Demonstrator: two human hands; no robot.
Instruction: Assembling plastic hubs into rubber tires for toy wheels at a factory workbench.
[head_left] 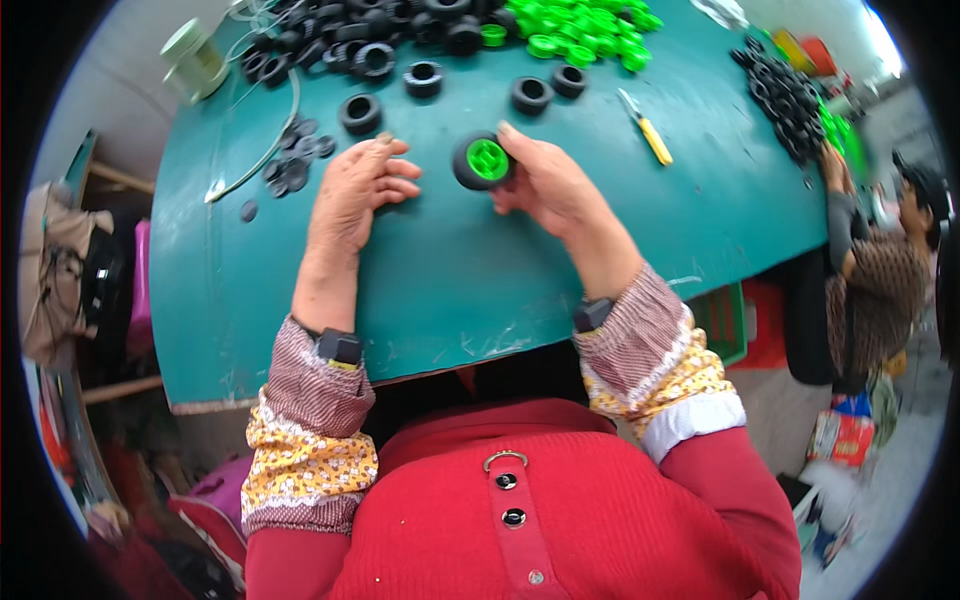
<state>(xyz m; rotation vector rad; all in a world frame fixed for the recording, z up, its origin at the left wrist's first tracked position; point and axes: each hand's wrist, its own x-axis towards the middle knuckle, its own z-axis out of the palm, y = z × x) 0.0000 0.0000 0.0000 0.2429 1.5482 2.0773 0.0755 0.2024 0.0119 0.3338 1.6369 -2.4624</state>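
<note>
My right hand [545, 180] grips a small toy wheel, a black tyre with a bright green hub [487, 160], its hub side facing left and up. My left hand [367, 185] is off to the left of the wheel, fingers apart and holding nothing. Just beyond the left hand stands a loose black tyre [360, 114]. Another tyre [423, 79] sits farther back, and two more tyres [532, 95] lie beyond the wheel. Beside my left hand are several small dark discs [291, 170].
A pile of black tyres [350, 35] and a heap of green hubs [590, 28] cover the far side of the green table [470, 270]. A yellow-handled cutter [652, 138] lies to the right. At far left are a pale mug [193, 62] and a thin tube. Another person [885, 270] works at the right.
</note>
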